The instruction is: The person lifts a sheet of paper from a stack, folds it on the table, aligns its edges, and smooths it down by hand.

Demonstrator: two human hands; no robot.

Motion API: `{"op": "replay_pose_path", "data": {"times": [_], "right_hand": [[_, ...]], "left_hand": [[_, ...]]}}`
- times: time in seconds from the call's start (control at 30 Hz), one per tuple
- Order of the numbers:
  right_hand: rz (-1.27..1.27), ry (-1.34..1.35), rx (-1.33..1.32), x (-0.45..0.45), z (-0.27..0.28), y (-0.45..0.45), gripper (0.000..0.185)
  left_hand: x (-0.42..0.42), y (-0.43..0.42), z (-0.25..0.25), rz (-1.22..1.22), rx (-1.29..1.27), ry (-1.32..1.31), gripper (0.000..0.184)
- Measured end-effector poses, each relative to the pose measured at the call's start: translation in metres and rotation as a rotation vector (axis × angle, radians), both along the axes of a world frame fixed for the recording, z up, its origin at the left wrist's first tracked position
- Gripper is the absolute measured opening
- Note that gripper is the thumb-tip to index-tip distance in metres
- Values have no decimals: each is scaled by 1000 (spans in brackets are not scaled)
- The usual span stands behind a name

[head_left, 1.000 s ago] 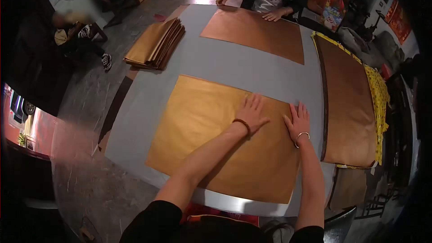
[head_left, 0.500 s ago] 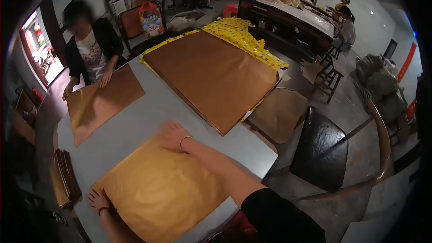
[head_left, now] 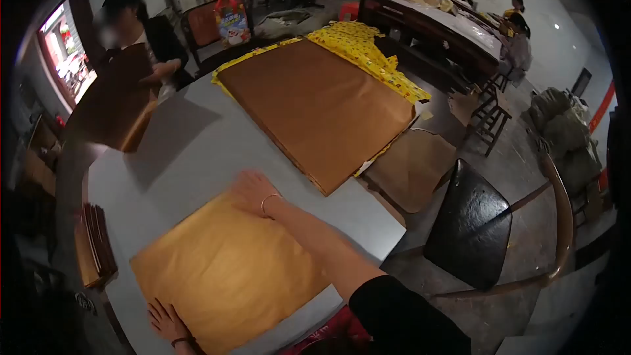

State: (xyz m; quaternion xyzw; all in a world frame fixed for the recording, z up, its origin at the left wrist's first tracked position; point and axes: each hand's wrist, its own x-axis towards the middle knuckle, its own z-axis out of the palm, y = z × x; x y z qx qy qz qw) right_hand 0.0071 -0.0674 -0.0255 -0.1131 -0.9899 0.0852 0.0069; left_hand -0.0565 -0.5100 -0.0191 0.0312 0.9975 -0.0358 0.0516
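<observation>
A golden-brown sheet of paper [head_left: 230, 269] lies on the grey table [head_left: 190, 141] in front of me, its surface slightly wrinkled. My left hand [head_left: 169, 324] rests flat with fingers spread on the sheet's near left edge. At the far corner, my right hand [head_left: 255, 192] lies palm down on the paper, fingers stretched out and blurred by motion. Beyond it is a large stack of brown paper sheets [head_left: 322, 112] on yellow patterned wrapping [head_left: 355, 43].
Across the table a person [head_left: 167, 52] holds up another brown sheet [head_left: 115, 102]. Folded brown paper [head_left: 98, 246] sits at the left table edge. A black-seated chair [head_left: 470, 223] stands at right. Several people work at a far table [head_left: 453, 23].
My left hand has slid toward me along the sheet's edge, while my right hand stays near the far corner. The person opposite has lifted their sheet off the table.
</observation>
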Motion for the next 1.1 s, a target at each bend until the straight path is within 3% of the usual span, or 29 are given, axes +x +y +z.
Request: {"op": "replay_pose_path", "data": {"times": [0.07, 0.13, 0.17, 0.2, 0.23, 0.27, 0.33, 0.5, 0.53, 0.6, 0.63, 0.7, 0.77, 0.87, 0.97, 1.03, 1.1], "right_hand": [[12, 5, 56, 1, 2, -6, 63], [79, 341, 91, -2, -6, -5, 54], [43, 260, 69, 5, 1, -8, 53], [113, 372, 233, 1, -13, -4, 53], [84, 131, 62, -2, 5, -7, 55], [85, 243, 103, -4, -17, 0, 58], [56, 51, 117, -13, -13, 2, 59], [28, -25, 152, -15, -10, -4, 62], [16, -26, 175, -16, -14, 4, 62], [6, 30, 162, -16, -21, 6, 62], [25, 27, 163, -15, -21, 6, 62], [9, -27, 193, -18, -19, 7, 62], [25, -25, 220, -18, -25, 12, 62], [34, -45, 259, -25, -26, 10, 61], [36, -11, 262, -25, -28, 18, 61], [47, -5, 307, -27, -32, 21, 61], [34, 1, 284, -24, -30, 21, 61]], "left_hand": [[-3, -33, -2, 117, 31, -5, 57], [20, -43, -1, 124, 79, 50, 57], [38, -34, -7, -58, 16, 228, 58], [57, -24, -12, -224, -77, 423, 59], [73, -5, 18, -264, 26, 240, 59], [78, -7, 3, -375, 34, 179, 59], [86, -17, -4, -259, 163, 221, 59], [84, -102, -13, 69, 107, 248, 60], [89, -103, -11, 200, 117, 247, 60], [96, -95, -14, 221, 87, 378, 61], [105, -75, -2, 124, 45, 370, 62], [125, -38, 12, -186, 263, 317, 60], [138, -25, 8, -415, 305, 233, 57], [133, -54, -6, -213, 241, 255, 53], [124, -107, -15, 130, -60, 243, 53], [118, -124, -8, 287, 78, 294, 53], [115, -105, 0, 171, 173, 304, 54]]}}
